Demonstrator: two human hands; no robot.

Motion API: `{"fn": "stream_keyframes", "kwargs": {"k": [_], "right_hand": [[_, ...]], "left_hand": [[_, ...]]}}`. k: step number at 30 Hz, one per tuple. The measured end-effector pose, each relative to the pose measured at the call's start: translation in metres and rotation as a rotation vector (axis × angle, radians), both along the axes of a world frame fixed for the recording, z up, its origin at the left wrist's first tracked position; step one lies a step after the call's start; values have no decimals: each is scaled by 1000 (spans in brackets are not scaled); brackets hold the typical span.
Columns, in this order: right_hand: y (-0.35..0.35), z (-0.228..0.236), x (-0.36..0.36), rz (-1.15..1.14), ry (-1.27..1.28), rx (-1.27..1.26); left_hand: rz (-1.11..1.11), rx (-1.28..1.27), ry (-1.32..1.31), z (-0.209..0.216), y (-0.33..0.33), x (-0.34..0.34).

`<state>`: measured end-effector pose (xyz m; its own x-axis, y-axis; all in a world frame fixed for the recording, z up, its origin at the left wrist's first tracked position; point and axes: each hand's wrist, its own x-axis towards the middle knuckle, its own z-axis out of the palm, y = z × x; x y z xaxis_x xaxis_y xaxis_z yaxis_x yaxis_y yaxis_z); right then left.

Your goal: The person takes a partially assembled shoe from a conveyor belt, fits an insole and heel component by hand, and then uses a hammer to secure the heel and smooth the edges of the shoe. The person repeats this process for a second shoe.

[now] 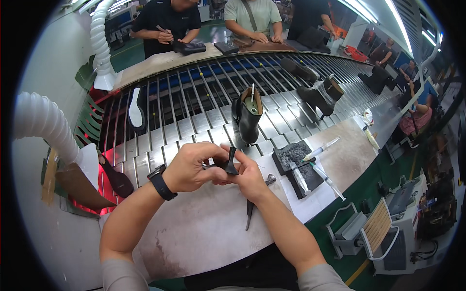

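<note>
In front of me both hands hold a small black, flared piece (232, 165) that looks like a shoe heel, above the pale worktop (208, 233). My left hand (196, 166), with a dark watch on its wrist, has its fingers bent round the piece's left side. On the other side my right hand (248, 178) grips it from beneath and the right. The fingers hide part of it. Under my right forearm lies a hand tool (249, 213) with a metal head and dark handle. Just beyond my hands a black ankle boot (249, 123) stands on the conveyor.
Metal slats and rollers form a conveyor (208, 119) across the front. It carries a white-faced sole (136, 109) and more boots (323, 97). Dark pads (297, 162) with slim applicators (321, 148) lie right. A dark sole (116, 177) and white hoses (46, 121) are left. Co-workers (252, 22) stand opposite.
</note>
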<state>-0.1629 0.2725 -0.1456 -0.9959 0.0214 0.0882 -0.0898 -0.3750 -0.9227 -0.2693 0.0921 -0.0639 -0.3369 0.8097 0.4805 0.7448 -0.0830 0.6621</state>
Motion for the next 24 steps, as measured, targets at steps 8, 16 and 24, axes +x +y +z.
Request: {"fn": "stream_keyframes", "kwargs": {"k": [8, 16, 24], "right_hand": [[-11, -20, -15, -183, -57, -49], [-7, 0, 1, -243, -131, 46], [-12, -15, -7, -321, -108, -110]], "left_hand": [[1452, -391, 277, -133, -87, -275], [1821, -616, -23, -142, -127, -374], [1739, -705, 9, -57, -102, -278]]}}
